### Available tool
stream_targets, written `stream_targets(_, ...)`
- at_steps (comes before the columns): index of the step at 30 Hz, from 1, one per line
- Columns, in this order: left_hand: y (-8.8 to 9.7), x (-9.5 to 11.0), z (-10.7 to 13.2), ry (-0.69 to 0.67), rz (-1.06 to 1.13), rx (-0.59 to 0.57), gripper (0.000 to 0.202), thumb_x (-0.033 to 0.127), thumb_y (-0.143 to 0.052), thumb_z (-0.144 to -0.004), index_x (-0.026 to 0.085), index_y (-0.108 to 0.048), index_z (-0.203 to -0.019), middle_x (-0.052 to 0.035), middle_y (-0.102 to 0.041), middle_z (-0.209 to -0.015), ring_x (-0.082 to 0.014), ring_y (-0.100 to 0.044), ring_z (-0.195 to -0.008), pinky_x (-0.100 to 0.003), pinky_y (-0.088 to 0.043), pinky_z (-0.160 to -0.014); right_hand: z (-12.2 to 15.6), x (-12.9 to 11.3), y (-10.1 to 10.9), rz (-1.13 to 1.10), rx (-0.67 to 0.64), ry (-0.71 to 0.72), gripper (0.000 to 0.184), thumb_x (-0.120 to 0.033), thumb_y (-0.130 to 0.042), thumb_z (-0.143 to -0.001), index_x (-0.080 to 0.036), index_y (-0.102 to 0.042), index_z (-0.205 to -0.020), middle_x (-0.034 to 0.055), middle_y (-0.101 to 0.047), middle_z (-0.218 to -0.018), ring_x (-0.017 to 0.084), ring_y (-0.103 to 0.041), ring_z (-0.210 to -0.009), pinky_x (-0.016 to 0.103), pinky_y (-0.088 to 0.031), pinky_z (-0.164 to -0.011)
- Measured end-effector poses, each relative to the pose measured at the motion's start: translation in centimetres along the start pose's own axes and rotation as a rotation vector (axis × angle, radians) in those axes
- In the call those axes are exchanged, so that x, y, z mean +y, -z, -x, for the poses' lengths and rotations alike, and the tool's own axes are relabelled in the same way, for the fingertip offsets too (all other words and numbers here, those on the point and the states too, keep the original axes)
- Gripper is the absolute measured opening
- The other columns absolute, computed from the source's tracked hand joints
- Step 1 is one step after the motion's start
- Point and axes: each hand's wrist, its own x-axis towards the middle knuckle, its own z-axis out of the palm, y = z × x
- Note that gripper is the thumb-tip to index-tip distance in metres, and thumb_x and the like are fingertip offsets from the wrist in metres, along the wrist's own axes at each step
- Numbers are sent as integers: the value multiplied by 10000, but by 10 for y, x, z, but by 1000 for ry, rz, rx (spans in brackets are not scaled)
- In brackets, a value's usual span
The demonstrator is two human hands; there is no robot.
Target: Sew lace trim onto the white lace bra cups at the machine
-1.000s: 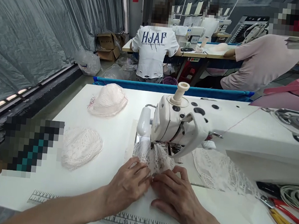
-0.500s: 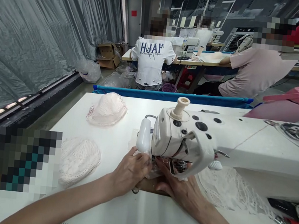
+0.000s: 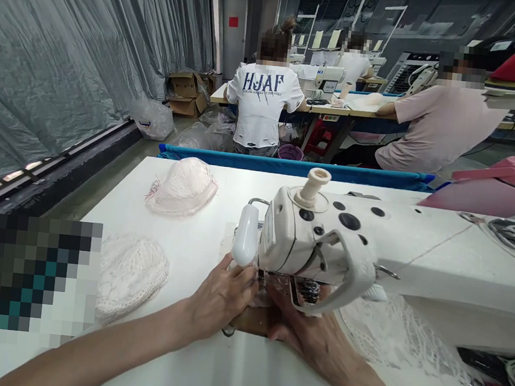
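Lying between left fingers (image 3: 245, 281) and right fingers (image 3: 282, 300): pale lace (image 3: 260, 299).

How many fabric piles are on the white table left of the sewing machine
2: a pale pink pile farther back, and a white lace pile nearer the camera. Pixelation at the left could hide more.

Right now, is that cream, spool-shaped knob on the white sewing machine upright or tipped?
Upright: the cream knob stands on the white sewing machine, flared end up.
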Motion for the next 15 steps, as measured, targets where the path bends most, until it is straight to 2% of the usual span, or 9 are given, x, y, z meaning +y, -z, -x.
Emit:
stream_targets(3,3,7,0,-32,-2,23,129,177,-474,-903,124,-591,-912,-55,-630,-869,-167,-580,-887,-363,-433,-862,4,0,3,-74,-9,46,397,-470,-386,-926,-178,-645,-1005,111,-683,-881,241,-559,-801,415,-387,-777)
stream_targets(7,6,14,1,-66,-40,33,120,159,-502,-889,98,-606,-882,-41,-610,-768,-160,-582,-805,-338,-458,-784,6,0,3,-100,1,37,414,-458,-379,-936,-150,-646,-1006,106,-700,-810,230,-584,-747,422,-373,-790)
stream_targets(11,4,15,2,-60,-57,59,102,118,-504,-878,106,-604,-866,-34,-597,-739,-157,-580,-784,-337,-464,-764,7,0,0,-109,17,28,422,-449,-372,-940,-135,-653,-963,110,-705,-840,218,-592,-703,411,-376,-773)
stream_targets(15,0,13,2,-40,-37,48,97,143,-512,-882,99,-597,-898,-36,-598,-747,-164,-583,-812,-340,-466,-771,8,1,-4,-116,5,15,403,-414,-360,-953,-120,-630,-1014,134,-695,-920,246,-599,-785,420,-380,-758)
